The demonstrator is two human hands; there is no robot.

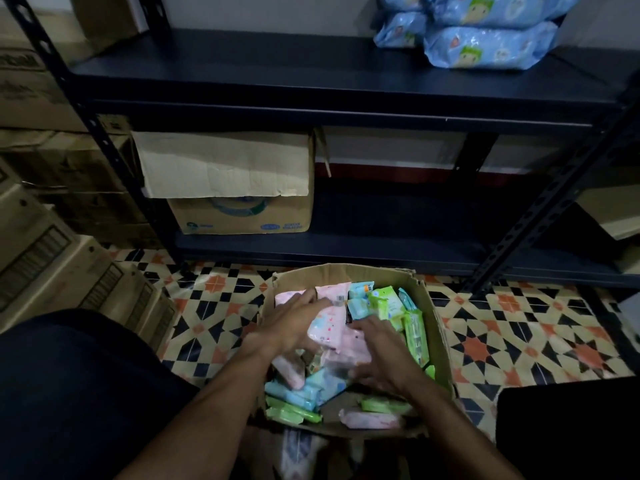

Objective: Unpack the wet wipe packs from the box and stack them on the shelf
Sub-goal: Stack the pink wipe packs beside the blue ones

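Pink pack (327, 323), seemingly partly under right hand (377, 355)

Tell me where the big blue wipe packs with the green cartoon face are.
In the head view, the big blue packs sit at the upper right, stacked on the right end of the dark upper shelf.

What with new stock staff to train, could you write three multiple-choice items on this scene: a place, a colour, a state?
1. Where is the open box? A on the tiled floor B on a chair C on a table
2. The packs stacked on the shelf are: A pink B blue C green
3. The left hand and right hand are: A idle B on the shelf C in the box, on pink packs
Key: A, floor tiles surround it; B, blue wrappers; C, both touch pink packs.
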